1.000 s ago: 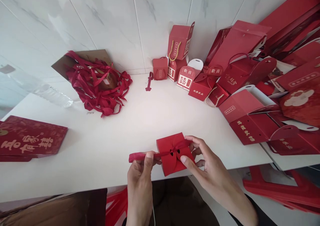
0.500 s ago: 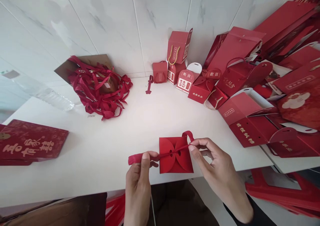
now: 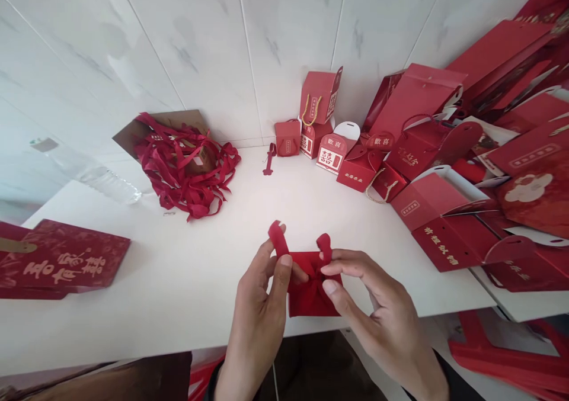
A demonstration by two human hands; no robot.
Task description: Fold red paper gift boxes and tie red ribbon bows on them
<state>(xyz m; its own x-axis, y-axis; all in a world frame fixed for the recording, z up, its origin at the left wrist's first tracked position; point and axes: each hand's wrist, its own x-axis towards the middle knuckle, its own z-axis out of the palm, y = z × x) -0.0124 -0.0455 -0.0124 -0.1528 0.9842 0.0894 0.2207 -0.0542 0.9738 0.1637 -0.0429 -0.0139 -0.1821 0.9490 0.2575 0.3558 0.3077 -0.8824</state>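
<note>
A small red folded box (image 3: 311, 308) with curved flaps lies on the white table near its front edge. A red ribbon (image 3: 278, 241) crosses its top, with both ends standing up above the box. My left hand (image 3: 262, 297) is closed on the ribbon at the box's left side, thumb against the strip. At the right, my right hand (image 3: 377, 306) has its thumb and index finger close together on the ribbon near the middle of the box. My fingers partly hide the flaps and the crossing of the ribbon.
Tangled red ribbons (image 3: 195, 188) spill from a brown carton (image 3: 128, 134) at the back left. Several finished red boxes (image 3: 288, 138) stand along the wall. Piled boxes and bags (image 3: 466, 235) fill the right. A red gift bag (image 3: 75, 256) lies at left.
My left hand has moved up and right, closer to the box, raising the ribbon's left end. The right hand has shifted left and slightly down. The view has tilted slightly.
</note>
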